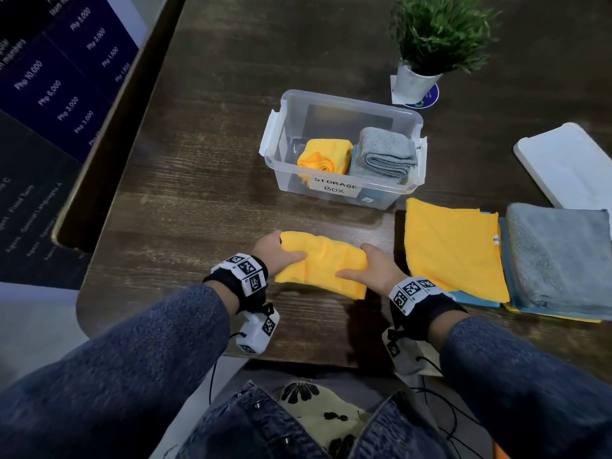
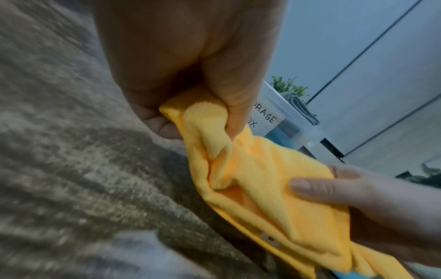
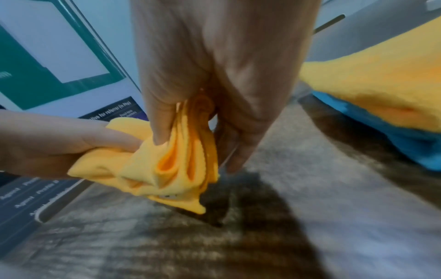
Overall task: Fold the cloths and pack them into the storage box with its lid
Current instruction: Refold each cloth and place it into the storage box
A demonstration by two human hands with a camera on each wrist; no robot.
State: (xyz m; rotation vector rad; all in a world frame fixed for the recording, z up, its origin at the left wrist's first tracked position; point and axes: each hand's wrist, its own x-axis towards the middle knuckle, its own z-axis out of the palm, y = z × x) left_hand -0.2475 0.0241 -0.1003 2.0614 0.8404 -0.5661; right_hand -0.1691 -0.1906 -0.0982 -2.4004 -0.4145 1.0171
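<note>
Nearest the person, at the bench's [image 1: 185, 207] 6 o'clock edge, both hands hold one folded yellow cloth [image 1: 323, 263] just above the wood. The left hand [image 1: 275, 251] grips its 9 o'clock end, fingers [image 2: 164, 125] and thumb curled round the bunched layers; the right hand [image 1: 374, 266] pinches the 3 o'clock end, fingers [image 3: 158, 132] clamped on several stacked folds (the wrist view shows the layers gaping open between them). The fabric looks soft, light and limp, so I judge it will sag and spring apart unless held across all its layers at both ends, or pressed flat from above.

Toward 3 o'clock lies a flat pile of unfolded cloths [image 1: 457, 250], yellow beside grey [image 1: 559, 260], with blue edges showing beneath. Farther out, at 12 o'clock, stands the clear storage box [image 1: 281, 134], a rolled yellow cloth [image 1: 326, 155] and a folded grey one [image 1: 385, 154] side by side inside it. The white lid [image 1: 566, 164] rests off the box at 2 o'clock, and a potted plant [image 1: 437, 44] stands beyond.
</note>
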